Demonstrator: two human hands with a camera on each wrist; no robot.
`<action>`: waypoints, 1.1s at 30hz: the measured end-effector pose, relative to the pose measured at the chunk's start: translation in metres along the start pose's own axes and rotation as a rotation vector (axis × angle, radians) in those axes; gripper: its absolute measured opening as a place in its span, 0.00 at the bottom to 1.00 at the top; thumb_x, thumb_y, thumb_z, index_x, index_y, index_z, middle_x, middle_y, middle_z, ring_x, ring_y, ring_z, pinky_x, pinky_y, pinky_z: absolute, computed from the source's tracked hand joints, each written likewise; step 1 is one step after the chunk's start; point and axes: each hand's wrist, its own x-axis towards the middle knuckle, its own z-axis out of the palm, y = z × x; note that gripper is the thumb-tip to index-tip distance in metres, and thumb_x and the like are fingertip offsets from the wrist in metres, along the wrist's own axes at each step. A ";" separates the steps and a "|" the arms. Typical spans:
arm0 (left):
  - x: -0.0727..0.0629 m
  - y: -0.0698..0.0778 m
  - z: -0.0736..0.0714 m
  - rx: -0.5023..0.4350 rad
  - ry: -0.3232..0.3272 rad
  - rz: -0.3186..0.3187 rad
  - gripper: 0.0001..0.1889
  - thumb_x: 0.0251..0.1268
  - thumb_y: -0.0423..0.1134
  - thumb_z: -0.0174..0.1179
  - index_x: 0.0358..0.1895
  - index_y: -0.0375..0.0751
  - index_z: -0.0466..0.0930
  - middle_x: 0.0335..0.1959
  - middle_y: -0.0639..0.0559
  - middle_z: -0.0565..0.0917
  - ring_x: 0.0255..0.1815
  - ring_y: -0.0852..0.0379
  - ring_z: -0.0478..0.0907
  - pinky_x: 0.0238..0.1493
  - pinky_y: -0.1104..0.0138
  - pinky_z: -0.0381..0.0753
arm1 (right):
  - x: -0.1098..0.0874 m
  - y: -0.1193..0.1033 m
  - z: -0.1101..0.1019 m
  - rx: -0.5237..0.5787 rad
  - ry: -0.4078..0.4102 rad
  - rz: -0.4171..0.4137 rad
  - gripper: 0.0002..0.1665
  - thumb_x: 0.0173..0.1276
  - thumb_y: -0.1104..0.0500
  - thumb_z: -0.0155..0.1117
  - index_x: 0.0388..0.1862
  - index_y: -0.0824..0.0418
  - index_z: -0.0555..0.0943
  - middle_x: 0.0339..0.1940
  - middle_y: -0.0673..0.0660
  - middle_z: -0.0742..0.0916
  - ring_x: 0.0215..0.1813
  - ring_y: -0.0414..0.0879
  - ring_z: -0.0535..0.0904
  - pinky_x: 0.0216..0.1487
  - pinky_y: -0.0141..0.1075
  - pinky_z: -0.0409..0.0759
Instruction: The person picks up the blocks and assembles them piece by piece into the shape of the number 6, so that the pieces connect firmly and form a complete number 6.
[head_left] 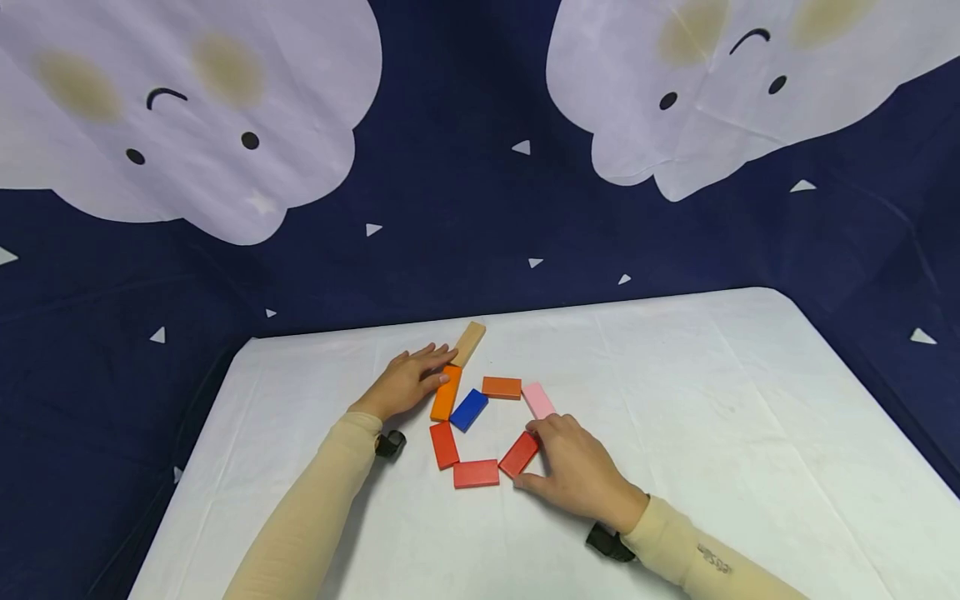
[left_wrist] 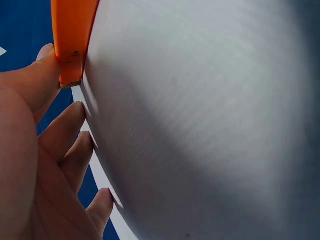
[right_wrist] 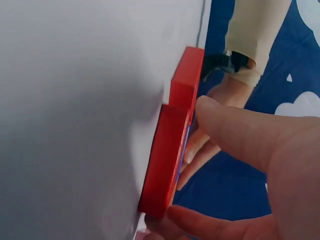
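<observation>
In the head view, my left hand (head_left: pixel 405 383) lies with extended fingers at the upper end of an orange block (head_left: pixel 446 393), close to a natural wood block (head_left: pixel 470 342). The left wrist view shows the thumb against that orange block (left_wrist: pixel 75 40), the other fingers spread beside it. My right hand (head_left: pixel 577 471) pinches a red block (head_left: pixel 519 454) lengthwise, thumb at its near end and fingers at its far end. Beyond that red block (right_wrist: pixel 162 160) in the right wrist view, a second red block (right_wrist: pixel 186 82) adjoins it near the thumb. A pink block (head_left: pixel 537 400) lies just above the right fingers.
More flat blocks lie in a rough ring on the white tabletop (head_left: pixel 712 400): a red one (head_left: pixel 476 474) in front, another red one (head_left: pixel 444 445) at left, a blue one (head_left: pixel 469 410) slanting inward, and an orange-brown one (head_left: pixel 502 388) at the back. A dark blue cloth (head_left: pixel 450 250) hangs behind.
</observation>
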 end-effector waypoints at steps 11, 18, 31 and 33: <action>-0.001 0.000 -0.002 0.004 -0.003 -0.004 0.27 0.79 0.49 0.52 0.76 0.52 0.66 0.77 0.50 0.64 0.81 0.48 0.53 0.78 0.44 0.43 | 0.003 -0.006 0.004 -0.079 -0.020 -0.004 0.40 0.48 0.42 0.83 0.52 0.68 0.81 0.39 0.54 0.81 0.42 0.47 0.74 0.41 0.41 0.78; -0.001 -0.001 -0.001 0.010 -0.001 0.008 0.27 0.79 0.49 0.52 0.76 0.51 0.66 0.77 0.50 0.65 0.80 0.48 0.53 0.78 0.43 0.44 | -0.003 -0.002 -0.002 -0.046 -0.021 0.049 0.40 0.47 0.47 0.83 0.53 0.69 0.81 0.45 0.57 0.83 0.47 0.51 0.76 0.48 0.44 0.81; -0.001 0.000 -0.001 0.008 -0.005 -0.007 0.27 0.79 0.49 0.52 0.77 0.52 0.65 0.77 0.50 0.64 0.81 0.48 0.52 0.79 0.44 0.43 | -0.005 0.010 -0.005 -0.037 0.002 0.073 0.38 0.48 0.47 0.83 0.53 0.68 0.80 0.40 0.55 0.82 0.44 0.48 0.75 0.44 0.41 0.80; -0.001 0.000 -0.001 0.007 -0.005 -0.006 0.27 0.78 0.49 0.52 0.77 0.52 0.65 0.77 0.50 0.64 0.81 0.48 0.52 0.79 0.44 0.43 | -0.005 0.011 -0.005 -0.034 0.007 0.077 0.38 0.48 0.47 0.83 0.52 0.68 0.80 0.39 0.54 0.82 0.43 0.48 0.74 0.43 0.41 0.79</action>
